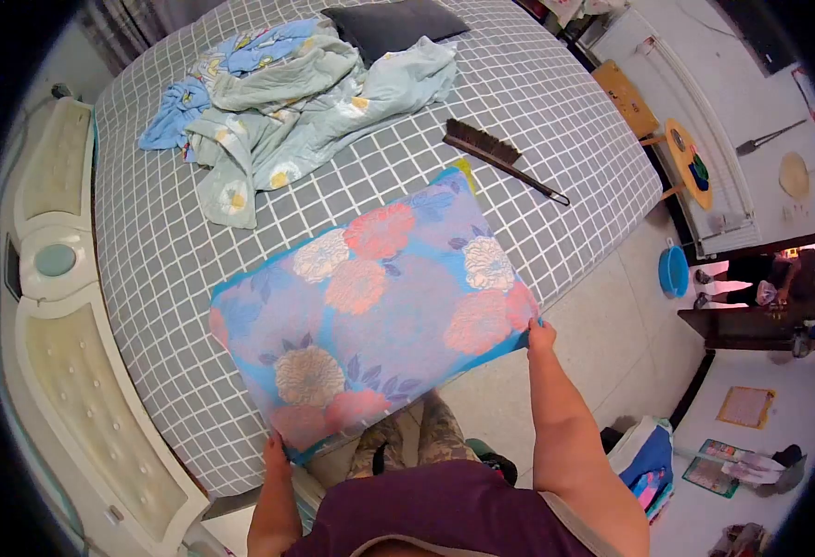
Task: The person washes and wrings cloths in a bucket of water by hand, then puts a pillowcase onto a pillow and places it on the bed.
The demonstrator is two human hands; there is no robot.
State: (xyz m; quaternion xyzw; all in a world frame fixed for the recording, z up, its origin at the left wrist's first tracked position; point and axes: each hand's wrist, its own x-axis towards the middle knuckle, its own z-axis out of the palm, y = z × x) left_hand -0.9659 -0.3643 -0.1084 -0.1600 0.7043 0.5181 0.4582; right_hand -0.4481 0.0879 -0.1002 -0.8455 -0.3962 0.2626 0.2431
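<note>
A pillow (398,302) with a blue, pink and white flower print stretches between my two hands, over the near edge of the bed. My left hand (276,455) is closed on its lower left corner. At the right corner my right hand (541,336) grips the fabric, thumb on top. Just beyond the pillow, a brown bed brush (496,153) with dark bristles lies on the grey checked sheet (157,269). A bit of yellow cloth (464,169) pokes out at the pillow's far corner.
A crumpled pale green and blue blanket (305,121) and a dark grey pillow (394,28) lie on the far side of the bed. The cream padded headboard (92,390) runs along the left. A blue basin (673,271) stands on the floor, near a person (760,278) in the doorway.
</note>
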